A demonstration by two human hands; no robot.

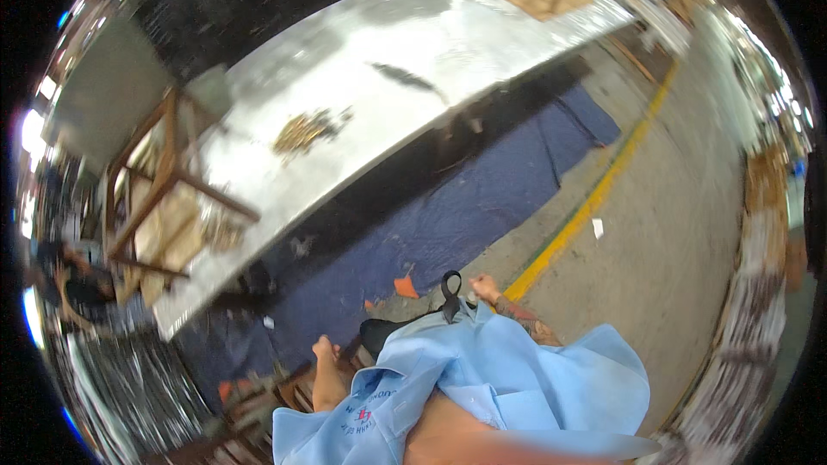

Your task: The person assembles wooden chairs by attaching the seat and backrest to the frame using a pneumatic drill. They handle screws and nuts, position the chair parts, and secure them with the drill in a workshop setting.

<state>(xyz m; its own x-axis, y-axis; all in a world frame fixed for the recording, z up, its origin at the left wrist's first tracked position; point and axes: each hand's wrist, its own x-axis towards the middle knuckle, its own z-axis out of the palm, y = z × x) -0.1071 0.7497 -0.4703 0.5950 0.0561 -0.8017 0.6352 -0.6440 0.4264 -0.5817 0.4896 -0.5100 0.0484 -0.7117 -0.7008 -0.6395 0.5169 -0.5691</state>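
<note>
Seemingly, the left hand (325, 350) and right hand (485, 287) curl their fingers; whether they grip anything, one cannot tell. A black strap (450, 303) loops just left of the right fingers. Beyond the left fingers, a wooden frame (172, 174) rests on the desk (379, 120), how finished being unclear.

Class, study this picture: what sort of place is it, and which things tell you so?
Probably a factory or workshop, perhaps for furniture: a wooden frame sits on a long table, and a yellow line runs along the grey floor.
</note>
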